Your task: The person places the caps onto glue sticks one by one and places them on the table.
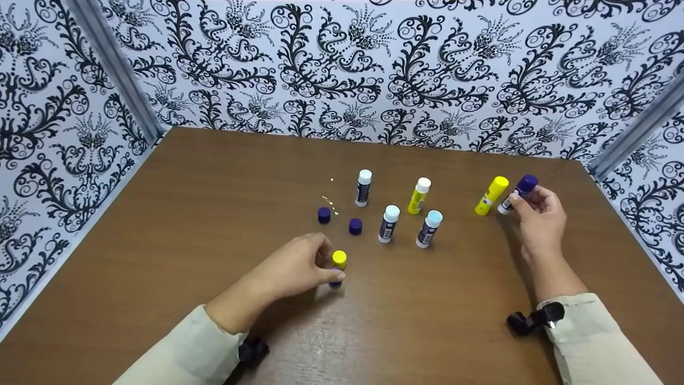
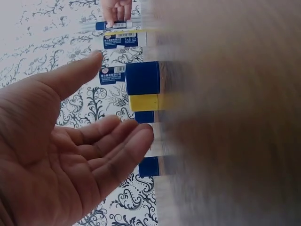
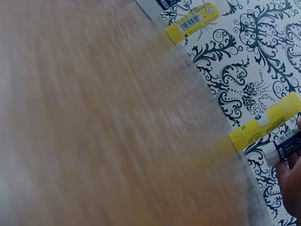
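My right hand (image 1: 542, 222) grips a dark blue glue stick (image 3: 288, 143) with a purple cap, upright at the right of the table. Close beside it stands a capped yellow glue stick (image 1: 490, 198). My left hand (image 1: 299, 264) has its fingers spread apart around a yellow cap (image 1: 339, 258) and a purple cap (image 2: 142, 77). In the head view the thumb overlaps that purple cap; the left wrist view shows nothing held between thumb and fingers. Two more purple caps, one farther back (image 1: 324, 215) and one nearer the middle (image 1: 355, 226), sit beyond the left hand.
Between the hands stand several glue sticks without caps: dark blue ones at the back (image 1: 363, 190), in the middle (image 1: 387, 227) and to its right (image 1: 427, 232), plus a yellow one (image 1: 417, 200). Small pale crumbs (image 1: 330, 202) lie near the caps. Patterned walls (image 1: 342, 69) border the wooden table (image 1: 214, 176).
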The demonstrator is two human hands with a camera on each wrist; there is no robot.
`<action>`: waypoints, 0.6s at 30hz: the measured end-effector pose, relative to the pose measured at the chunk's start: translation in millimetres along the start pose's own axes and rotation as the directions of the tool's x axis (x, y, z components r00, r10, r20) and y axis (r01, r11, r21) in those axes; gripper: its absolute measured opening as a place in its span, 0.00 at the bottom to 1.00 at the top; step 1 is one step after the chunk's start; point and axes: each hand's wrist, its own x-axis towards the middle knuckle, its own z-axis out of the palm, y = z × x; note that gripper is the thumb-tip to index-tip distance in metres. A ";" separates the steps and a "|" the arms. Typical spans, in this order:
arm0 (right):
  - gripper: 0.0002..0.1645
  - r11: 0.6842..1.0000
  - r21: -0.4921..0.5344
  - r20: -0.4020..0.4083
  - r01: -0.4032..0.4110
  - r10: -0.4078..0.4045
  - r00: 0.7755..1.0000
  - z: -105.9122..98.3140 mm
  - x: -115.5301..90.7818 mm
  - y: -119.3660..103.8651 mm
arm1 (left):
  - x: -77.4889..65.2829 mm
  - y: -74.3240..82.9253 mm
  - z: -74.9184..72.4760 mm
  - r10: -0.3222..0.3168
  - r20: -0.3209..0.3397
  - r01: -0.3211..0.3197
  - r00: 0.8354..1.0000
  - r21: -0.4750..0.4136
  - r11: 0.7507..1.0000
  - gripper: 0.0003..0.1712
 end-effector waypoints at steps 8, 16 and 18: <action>0.16 0.996 -0.069 0.051 -0.051 0.054 0.997 0.2 3.0 2.0 | -0.4 -1.0 2.0 -0.024 0.020 0.024 1.000 0.023 0.999 0.24; 0.16 0.990 -0.123 0.096 -0.065 0.077 0.992 -3.2 2.9 4.3 | -0.6 0.0 3.6 -0.005 0.032 0.005 0.999 0.014 1.000 0.23; 0.16 0.988 -0.137 0.106 -0.072 0.087 0.991 -4.3 3.1 3.9 | -0.2 0.5 3.3 0.000 0.033 0.000 0.999 0.012 1.000 0.23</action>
